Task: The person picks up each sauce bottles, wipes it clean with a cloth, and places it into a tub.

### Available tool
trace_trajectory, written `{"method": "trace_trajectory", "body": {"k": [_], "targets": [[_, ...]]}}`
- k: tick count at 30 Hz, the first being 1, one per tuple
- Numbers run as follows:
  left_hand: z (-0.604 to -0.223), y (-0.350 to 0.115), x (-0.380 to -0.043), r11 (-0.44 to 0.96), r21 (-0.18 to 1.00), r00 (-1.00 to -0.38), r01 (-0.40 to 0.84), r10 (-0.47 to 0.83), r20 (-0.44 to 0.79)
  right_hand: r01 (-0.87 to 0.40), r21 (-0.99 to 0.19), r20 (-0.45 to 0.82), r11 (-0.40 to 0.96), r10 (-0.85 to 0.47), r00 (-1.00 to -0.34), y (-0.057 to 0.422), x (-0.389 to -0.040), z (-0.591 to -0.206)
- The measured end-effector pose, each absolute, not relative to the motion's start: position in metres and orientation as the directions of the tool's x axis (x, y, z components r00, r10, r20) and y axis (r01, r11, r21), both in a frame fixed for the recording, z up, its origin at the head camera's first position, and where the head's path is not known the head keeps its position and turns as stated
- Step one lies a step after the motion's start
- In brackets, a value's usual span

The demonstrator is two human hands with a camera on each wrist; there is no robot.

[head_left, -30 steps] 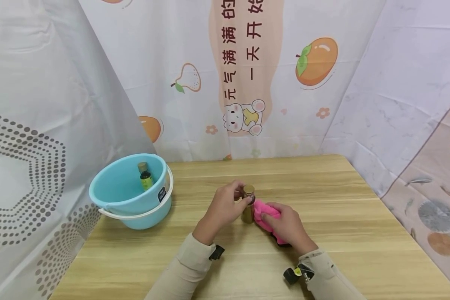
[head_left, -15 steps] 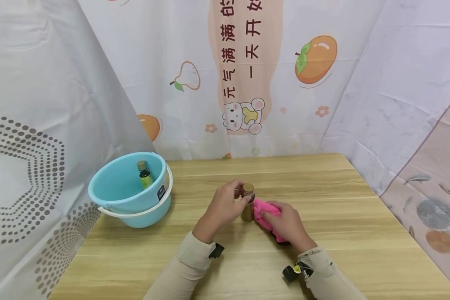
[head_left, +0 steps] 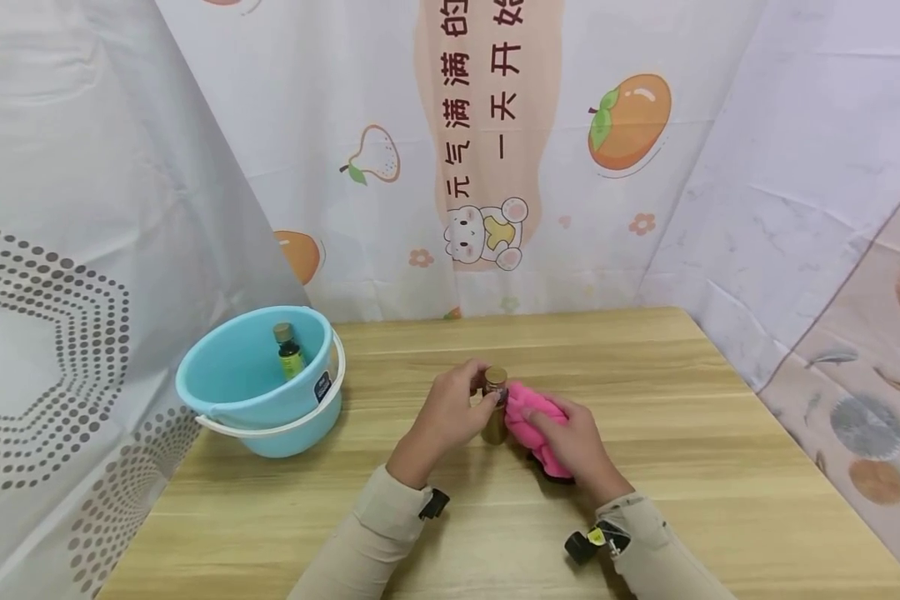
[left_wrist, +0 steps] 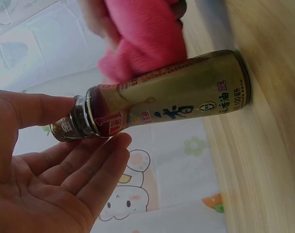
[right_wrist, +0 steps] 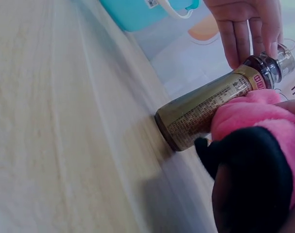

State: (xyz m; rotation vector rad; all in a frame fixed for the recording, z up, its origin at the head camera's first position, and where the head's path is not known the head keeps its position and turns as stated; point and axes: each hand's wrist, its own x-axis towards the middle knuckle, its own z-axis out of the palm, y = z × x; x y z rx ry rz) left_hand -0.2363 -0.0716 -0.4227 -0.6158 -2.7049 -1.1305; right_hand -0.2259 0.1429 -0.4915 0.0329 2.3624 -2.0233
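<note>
A small sesame oil bottle (head_left: 494,431) with a gold cap stands upright on the wooden table, its printed label plain in the left wrist view. My left hand (head_left: 450,408) pinches its neck (left_wrist: 86,114) just below the cap between thumb and fingers. My right hand (head_left: 576,442) grips a bunched pink fluffy cloth (head_left: 528,425) with a black part (right_wrist: 254,179) below. The cloth touches the bottle's right side, seen up close in the right wrist view. Parts of the right-hand fingers are hidden by the cloth.
A light blue bucket (head_left: 225,400) with a white handle stands at the table's left. Another bottle (head_left: 291,360), with a gold cap and yellow-green label, leans inside it. Printed curtains (head_left: 390,283) hang behind the wooden table (head_left: 645,375) and at its sides.
My right hand has shifted the pink cloth slightly upward along the bottle's side. The left hand and the bottle hold nearly the same place.
</note>
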Motion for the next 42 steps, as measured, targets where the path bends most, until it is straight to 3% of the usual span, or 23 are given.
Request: {"method": "trace_trajectory", "body": {"k": [18,30,36,42], "targets": [[-0.421,-0.071,-0.237,0.617,0.660,-0.903,0.427,0.319,0.286,-0.027,-0.998,0.028,0.051,0.032,-0.999,0.145,-0.230,-0.488],[-0.424,-0.070,-0.238,0.617,0.651,-0.896,0.443,0.323,0.304,0.048,-0.997,-0.051,0.060,-0.046,-0.998,0.145,-0.227,-0.490],[-0.425,-0.069,-0.236,0.646,0.624,-0.898,0.440,0.317,0.305,0.059,-0.992,-0.069,0.110,-0.091,-0.993,0.144,-0.226,-0.495],[-0.425,-0.067,-0.234,0.662,0.613,-0.902,0.431,0.306,0.304,0.017,-0.957,-0.039,0.290,-0.072,-0.997,0.141,-0.226,-0.502]]}}
